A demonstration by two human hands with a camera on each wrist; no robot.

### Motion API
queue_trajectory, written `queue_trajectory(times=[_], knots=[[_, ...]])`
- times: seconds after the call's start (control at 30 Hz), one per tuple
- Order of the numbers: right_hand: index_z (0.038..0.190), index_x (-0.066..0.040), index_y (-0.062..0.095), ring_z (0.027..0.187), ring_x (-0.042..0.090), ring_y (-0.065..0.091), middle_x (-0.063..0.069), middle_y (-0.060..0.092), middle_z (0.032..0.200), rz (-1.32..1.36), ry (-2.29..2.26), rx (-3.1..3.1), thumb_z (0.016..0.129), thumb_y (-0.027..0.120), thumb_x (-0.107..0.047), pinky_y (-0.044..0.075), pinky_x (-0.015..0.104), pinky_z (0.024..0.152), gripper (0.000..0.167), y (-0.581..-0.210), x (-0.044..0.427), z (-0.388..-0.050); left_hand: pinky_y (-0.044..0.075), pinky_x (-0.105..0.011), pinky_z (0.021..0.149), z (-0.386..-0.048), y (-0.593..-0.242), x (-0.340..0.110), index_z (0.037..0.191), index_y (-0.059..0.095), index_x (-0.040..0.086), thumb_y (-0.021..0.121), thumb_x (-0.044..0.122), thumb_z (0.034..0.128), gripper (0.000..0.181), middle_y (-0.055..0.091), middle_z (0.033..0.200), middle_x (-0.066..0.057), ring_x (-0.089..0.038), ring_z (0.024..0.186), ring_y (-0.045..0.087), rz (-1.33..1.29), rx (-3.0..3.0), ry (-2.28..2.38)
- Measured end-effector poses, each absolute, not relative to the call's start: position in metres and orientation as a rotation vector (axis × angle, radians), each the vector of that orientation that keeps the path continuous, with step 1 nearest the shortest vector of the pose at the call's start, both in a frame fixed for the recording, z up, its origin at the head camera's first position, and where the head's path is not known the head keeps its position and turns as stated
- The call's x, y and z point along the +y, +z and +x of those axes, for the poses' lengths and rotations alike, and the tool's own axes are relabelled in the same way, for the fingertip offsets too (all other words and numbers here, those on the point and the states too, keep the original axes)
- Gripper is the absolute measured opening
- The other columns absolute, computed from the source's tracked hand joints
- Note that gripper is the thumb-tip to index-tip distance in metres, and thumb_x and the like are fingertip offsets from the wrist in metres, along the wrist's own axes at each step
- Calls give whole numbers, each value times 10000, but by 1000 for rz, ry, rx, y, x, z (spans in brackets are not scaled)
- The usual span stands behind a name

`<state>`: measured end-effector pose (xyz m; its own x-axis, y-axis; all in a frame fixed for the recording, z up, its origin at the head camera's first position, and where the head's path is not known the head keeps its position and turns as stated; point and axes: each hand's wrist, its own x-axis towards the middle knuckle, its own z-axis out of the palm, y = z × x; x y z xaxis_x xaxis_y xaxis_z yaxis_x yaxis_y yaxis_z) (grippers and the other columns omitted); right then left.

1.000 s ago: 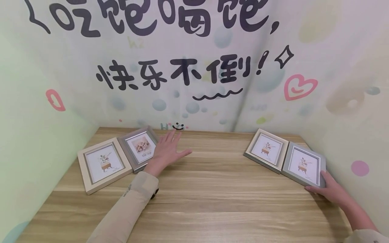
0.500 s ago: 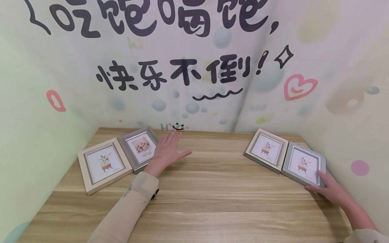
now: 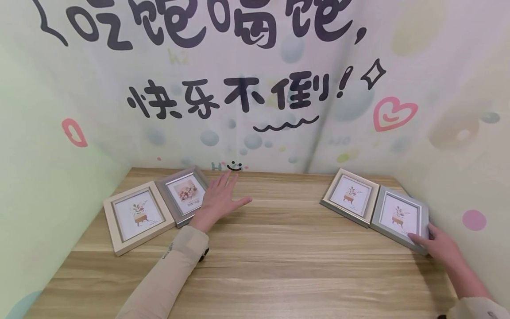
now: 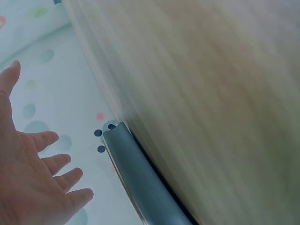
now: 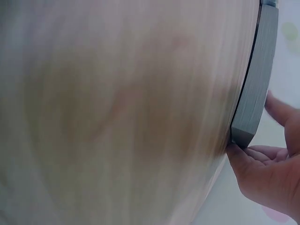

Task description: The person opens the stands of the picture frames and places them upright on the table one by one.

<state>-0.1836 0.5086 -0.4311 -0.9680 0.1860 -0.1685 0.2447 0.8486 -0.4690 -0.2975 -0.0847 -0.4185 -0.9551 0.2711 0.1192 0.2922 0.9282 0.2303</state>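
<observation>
Picture frames [image 3: 137,217] [image 3: 184,192] [image 3: 350,197] [image 3: 399,215], four; bare hands [image 3: 218,199] [image 3: 441,246], two.

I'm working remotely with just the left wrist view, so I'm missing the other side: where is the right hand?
Observer: In the head view, the right hand is at the near right corner of the rightmost gray frame.
Operator: What sits beside that one?
Observer: A cream frame, just to its left.
Operator: And what's in the dark-edged frame I see only side-on?
Observer: The head view shows a pinkish picture in it, apparently of flowers.
</observation>
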Motion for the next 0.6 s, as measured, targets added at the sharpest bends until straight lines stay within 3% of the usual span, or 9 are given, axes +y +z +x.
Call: queue_trajectory(times=[0.23,0.43,0.6], knots=[[1480,153,34,1332,674,186,480,86,1469,492,-804,2888,1012,507,-406,240,734,1091,870,-428,504,-186,192,-510,1271,-297,-418,-86,1590,236,109,482,753,884,987,127,1683,-134,-333,1549,170,-432,-3015,-378],[1451,173,248,1273,613,344,449,242,1445,650,-769,2929,945,619,-298,353,657,1050,784,-424,497,-188,184,-515,1272,-297,-420,-87,1592,229,113,477,753,885,986,124,1683,-137,-339,1548,169,-432,-3020,-387],[1326,247,386,1117,576,482,458,424,1338,687,-703,2894,907,655,-368,457,603,930,791,-418,504,-188,187,-517,1271,-297,-420,-87,1592,229,111,477,753,886,985,125,1682,-142,-341,1547,171,-433,-3018,-389]])
